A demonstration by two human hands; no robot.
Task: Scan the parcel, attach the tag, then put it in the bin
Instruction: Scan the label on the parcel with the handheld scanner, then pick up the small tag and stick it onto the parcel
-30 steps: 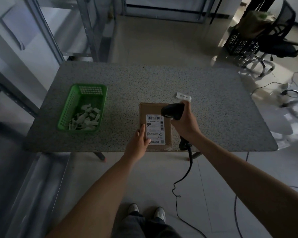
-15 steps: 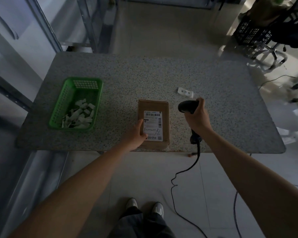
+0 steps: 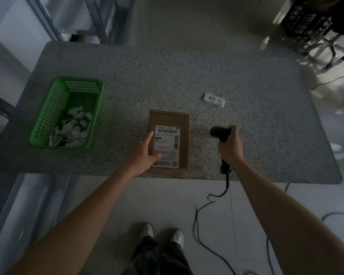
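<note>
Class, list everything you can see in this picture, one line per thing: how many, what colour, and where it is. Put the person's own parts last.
Table: one, speckled grey, centre.
Parcel: one, brown cardboard, near table edge, flat.
Shipping label: one, white with barcodes, on parcel top.
Tag: one, white with dark print, on table beyond the scanner.
Basket: one, green, table's left side.
Paper slips: many, white, inside basket.
Scanner: one, black, right of parcel, cable trailing to floor.
Crate: one, black, floor, top right.
Shoes: two, white, floor, bottom.
Left hand: resting on parcel's left side.
Right hand: gripping scanner.
</note>
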